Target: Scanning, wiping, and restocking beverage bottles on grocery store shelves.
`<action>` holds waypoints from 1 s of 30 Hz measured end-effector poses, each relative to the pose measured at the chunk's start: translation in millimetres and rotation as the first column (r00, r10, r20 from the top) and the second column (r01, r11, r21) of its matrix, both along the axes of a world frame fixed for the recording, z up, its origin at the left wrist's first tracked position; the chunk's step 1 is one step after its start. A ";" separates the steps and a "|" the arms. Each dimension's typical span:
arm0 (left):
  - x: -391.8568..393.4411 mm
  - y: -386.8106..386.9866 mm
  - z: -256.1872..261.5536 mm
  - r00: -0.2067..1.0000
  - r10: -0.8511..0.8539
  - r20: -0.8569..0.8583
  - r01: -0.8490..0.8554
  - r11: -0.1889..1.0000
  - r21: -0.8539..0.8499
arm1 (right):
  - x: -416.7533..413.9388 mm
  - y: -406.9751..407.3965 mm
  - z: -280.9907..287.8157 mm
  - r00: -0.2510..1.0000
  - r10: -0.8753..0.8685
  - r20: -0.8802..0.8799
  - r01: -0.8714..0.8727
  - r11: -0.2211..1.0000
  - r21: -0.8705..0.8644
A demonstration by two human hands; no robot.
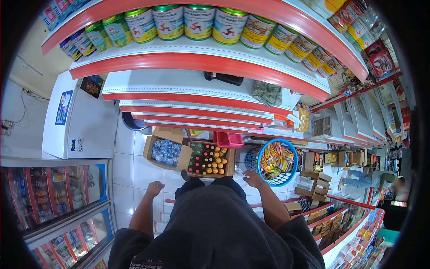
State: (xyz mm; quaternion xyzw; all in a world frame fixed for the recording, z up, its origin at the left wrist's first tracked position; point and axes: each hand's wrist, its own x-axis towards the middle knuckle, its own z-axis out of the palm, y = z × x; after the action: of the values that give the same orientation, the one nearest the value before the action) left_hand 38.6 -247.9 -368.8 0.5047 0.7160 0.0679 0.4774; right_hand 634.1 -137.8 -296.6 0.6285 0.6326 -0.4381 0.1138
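Observation:
My left hand (155, 189) hangs loosely curled above the tiled floor, holding nothing visible. Nearest to it is an opened cardboard box (184, 158) of small clear plastic water bottles (166, 152). My right hand (252, 178) is empty, its fingers somewhat apart, close to the blue plastic laundry-type basket (251, 160). Packets in colourful wrappers (276, 158) fill that basket. Between the hands, at my feet, stands a carton (230, 161) of upright bottles (206, 158) with green, red, dark and orange tops. A pink plastic basket (231, 140) sits at its far edge.
Store shelves (198, 64) rise before me, with a row of drink cans (199, 23) and a checked cloth (268, 92). A white chest freezer (87, 124) and glass-door drink coolers (63, 195) stand left. Cartons (315, 185) and another person (369, 180) are at right.

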 end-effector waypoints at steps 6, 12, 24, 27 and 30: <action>12.4 10.3 21.9 0.991 -0.070 -0.112 0.063 0.996 -0.058 | 19.1 8.5 -18.0 0.984 0.068 -0.165 -0.025 0.969 0.246; 72.5 35.8 35.9 0.989 -0.081 -0.124 0.085 0.996 0.028 | 9.3 80.0 28.5 0.879 -0.238 -0.414 0.391 0.856 0.339; 161.8 117.7 71.8 0.981 -0.184 0.053 0.166 0.955 0.247 | -13.3 230.0 208.4 0.937 0.145 -0.318 0.300 0.134 0.944; 167.1 115.8 84.1 0.983 -0.171 0.063 0.151 0.958 0.243 | -20.8 267.9 220.2 0.968 0.164 -0.188 0.174 0.092 0.980; 158.1 99.2 94.6 0.970 -0.243 0.008 0.231 0.932 0.279 | -38.0 283.9 220.8 0.991 0.097 -0.089 0.060 0.273 0.960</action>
State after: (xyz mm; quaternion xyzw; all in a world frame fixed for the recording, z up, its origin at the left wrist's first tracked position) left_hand 196.7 -148.8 -274.2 0.6473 0.6233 0.1198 0.4222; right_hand 596.1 146.1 -75.7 0.5324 0.7818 -0.0064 -0.3244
